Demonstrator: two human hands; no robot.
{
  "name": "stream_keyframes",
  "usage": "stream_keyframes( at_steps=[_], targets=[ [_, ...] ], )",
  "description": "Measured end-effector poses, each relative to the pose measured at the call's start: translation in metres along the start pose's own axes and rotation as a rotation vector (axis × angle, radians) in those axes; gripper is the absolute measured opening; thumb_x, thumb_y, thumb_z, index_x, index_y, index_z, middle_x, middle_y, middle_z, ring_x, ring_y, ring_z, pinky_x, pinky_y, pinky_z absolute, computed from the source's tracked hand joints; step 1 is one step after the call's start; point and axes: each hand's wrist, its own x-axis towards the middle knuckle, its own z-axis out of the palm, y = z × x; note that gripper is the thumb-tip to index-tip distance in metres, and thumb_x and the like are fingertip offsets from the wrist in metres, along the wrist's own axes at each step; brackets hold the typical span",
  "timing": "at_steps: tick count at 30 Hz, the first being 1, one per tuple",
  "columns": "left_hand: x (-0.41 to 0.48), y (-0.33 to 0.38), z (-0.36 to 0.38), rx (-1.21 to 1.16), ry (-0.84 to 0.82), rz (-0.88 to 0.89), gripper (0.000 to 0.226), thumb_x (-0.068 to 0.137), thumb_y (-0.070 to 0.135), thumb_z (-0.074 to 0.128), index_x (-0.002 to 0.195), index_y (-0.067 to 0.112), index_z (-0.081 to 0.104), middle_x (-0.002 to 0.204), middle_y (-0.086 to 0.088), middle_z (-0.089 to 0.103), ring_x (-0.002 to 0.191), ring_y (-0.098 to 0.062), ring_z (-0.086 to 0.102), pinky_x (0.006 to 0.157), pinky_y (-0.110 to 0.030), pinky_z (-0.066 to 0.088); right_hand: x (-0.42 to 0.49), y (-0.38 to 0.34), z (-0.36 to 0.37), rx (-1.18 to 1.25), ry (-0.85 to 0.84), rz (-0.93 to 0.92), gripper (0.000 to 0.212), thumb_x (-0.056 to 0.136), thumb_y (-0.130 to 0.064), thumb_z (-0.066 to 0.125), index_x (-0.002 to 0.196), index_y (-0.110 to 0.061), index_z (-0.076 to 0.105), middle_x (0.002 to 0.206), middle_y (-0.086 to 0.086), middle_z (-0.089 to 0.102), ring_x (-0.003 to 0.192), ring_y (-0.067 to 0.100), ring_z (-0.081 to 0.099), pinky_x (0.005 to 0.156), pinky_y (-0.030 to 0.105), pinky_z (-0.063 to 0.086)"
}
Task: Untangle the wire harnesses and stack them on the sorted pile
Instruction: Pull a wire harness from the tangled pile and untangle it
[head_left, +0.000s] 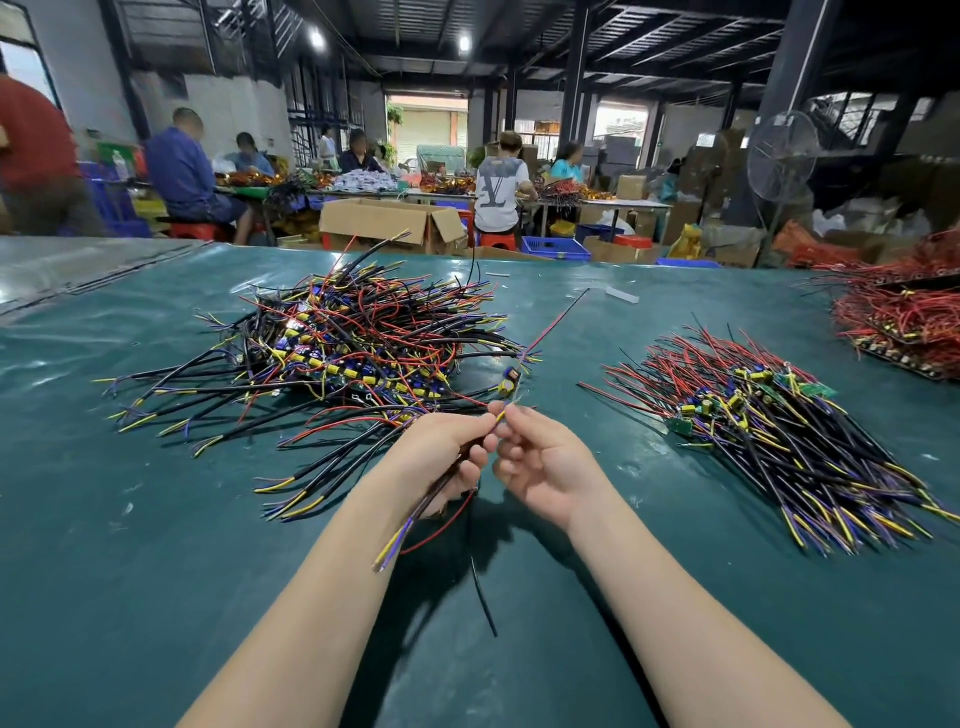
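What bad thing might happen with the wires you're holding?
The harness held in the left hand and right hand sits close to the tangled pile, so it may snag there. The dangling red wire might catch too, or the harness may land crooked on the sorted pile.

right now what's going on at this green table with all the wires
A person is sorting wire harnesses. Their left-hand grip holds a black-sheathed wire harness with yellow and purple tips above the green table cover, while the right-hand grip pinches its upper end. A tangled heap of multicoloured harnesses lies to the left, and the neatly aligned sorted pile to the right. The held harness has not yet joined that pile.
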Motion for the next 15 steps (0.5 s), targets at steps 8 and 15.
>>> stream_keyframes(
  at_steps=[8, 15],
  targets=[
    [-0.0007, -0.003, 0.0023, 0.256, 0.028, 0.161, 0.021, 0.093, 0.012, 0.053, 0.076, 0.006, 0.063, 0.052, 0.006, 0.052, 0.035, 0.002, 0.038, 0.031, -0.008, 0.027, 0.0018, 0.0044, -0.0005, -0.161, 0.156, -0.168, 0.026, 0.089, -0.009, 0.055, 0.062, -0.008, 0.055, 0.049, 0.001, 0.043, 0.035, 0.004, 0.028, 0.033, 0.013, 0.02],
    [-0.0018, -0.002, -0.0003, 0.159, 0.114, 0.111, 0.023, 0.091, 0.013, 0.056, 0.071, 0.007, 0.065, 0.046, 0.008, 0.049, 0.032, 0.002, 0.039, 0.03, -0.008, 0.027, -0.0007, -0.0007, 0.0007, -0.45, 0.347, -0.435, 0.02, 0.079, -0.001, 0.068, 0.064, -0.011, 0.059, 0.041, -0.007, 0.049, 0.031, 0.003, 0.035, 0.035, 0.013, 0.03]
  ],
)
